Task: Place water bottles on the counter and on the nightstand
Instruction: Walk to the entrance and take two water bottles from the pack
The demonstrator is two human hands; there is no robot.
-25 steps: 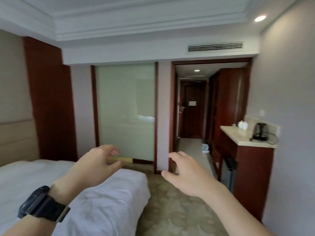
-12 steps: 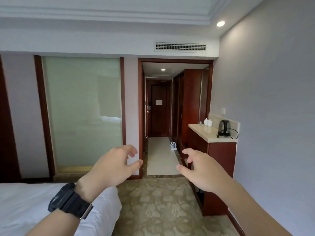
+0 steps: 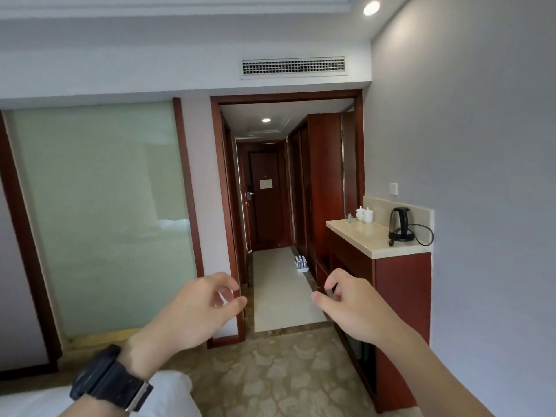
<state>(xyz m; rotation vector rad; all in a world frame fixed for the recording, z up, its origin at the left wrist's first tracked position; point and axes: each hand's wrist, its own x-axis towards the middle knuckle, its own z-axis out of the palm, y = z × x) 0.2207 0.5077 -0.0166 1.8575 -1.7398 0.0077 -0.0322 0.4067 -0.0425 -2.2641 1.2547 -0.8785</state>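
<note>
A pack of several small water bottles (image 3: 301, 263) stands on the hallway floor, by the right wall beyond the doorway. The counter (image 3: 370, 240) is a beige stone top on a red-brown cabinet against the right wall. My left hand (image 3: 197, 311), with a black watch on the wrist, and my right hand (image 3: 350, 307) are raised in front of me, fingers curled and apart, holding nothing. Both hands are far short of the bottles. No nightstand is in view.
A black electric kettle (image 3: 398, 224) with its cord and white cups (image 3: 364, 214) stand on the counter. A bed corner (image 3: 168, 392) lies at bottom left. A frosted glass panel (image 3: 102, 212) fills the left wall. The hallway ends at a dark door (image 3: 266, 200).
The view has turned right and moved toward the doorway. The bed has slid out to the lower left, and the counter and hallway are nearer. Both hands stay raised and empty.
</note>
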